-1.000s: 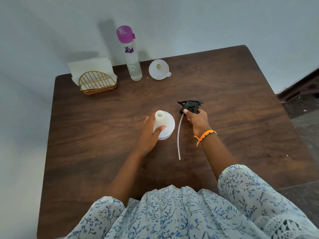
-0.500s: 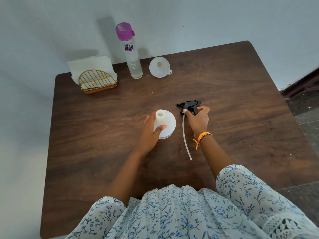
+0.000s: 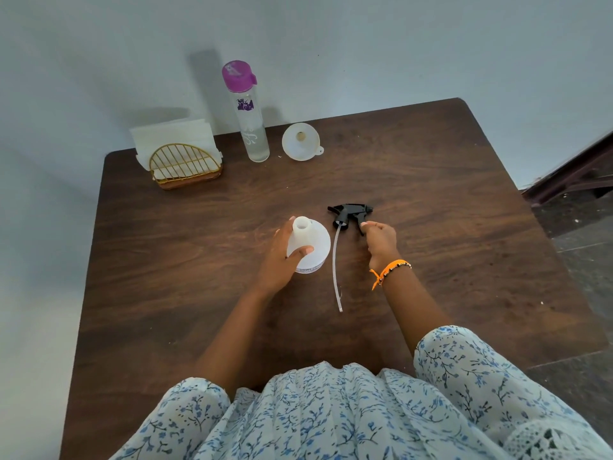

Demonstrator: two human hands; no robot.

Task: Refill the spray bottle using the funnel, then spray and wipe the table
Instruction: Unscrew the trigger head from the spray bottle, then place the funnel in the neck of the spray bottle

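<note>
gripping the open spray bottle (image 3: pixel 308 247) upright, the left hand (image 3: pixel 282 257) curls round it; just beside, the right hand (image 3: pixel 381 240) pinches the black sprayer head (image 3: pixel 350 214), lying on the table (image 3: pixel 431 227).

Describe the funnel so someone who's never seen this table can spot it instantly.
Start at the far edge of the brown wooden table, by the wall. Right of the tall clear water bottle with the purple cap sits the funnel, apart from the bottle. It is the only small translucent white cone there, mouth upward, with a little loop tab on its rim.
</note>
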